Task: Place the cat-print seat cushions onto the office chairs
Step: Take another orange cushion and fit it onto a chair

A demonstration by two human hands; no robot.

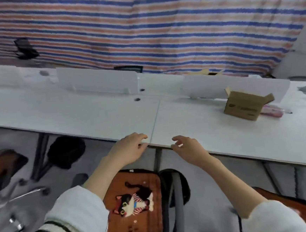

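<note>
Striped sleeve (53,231) nearest. Cat-print cushion (135,207) lies on chair seat directly under your forearms, long axis toward desk (203,115). Left hand (131,150) nearer; right hand (189,147) alongside (both loosely spread, holding nothing, at desk edge).

Orange cat-print seat cushion (137,205) below long white desk (86,113). Open brown cardboard box (243,107) on desk, right. Striped tarp curtain (141,25) behind.

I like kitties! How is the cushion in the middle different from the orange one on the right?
The middle cushion lies in full view with its cat picture showing; the right cushion peeks out behind a sleeve, with no cat visible. The middle cushion sits below the left arm, the right cushion below the right arm. Both are orange with dark edging.
</note>
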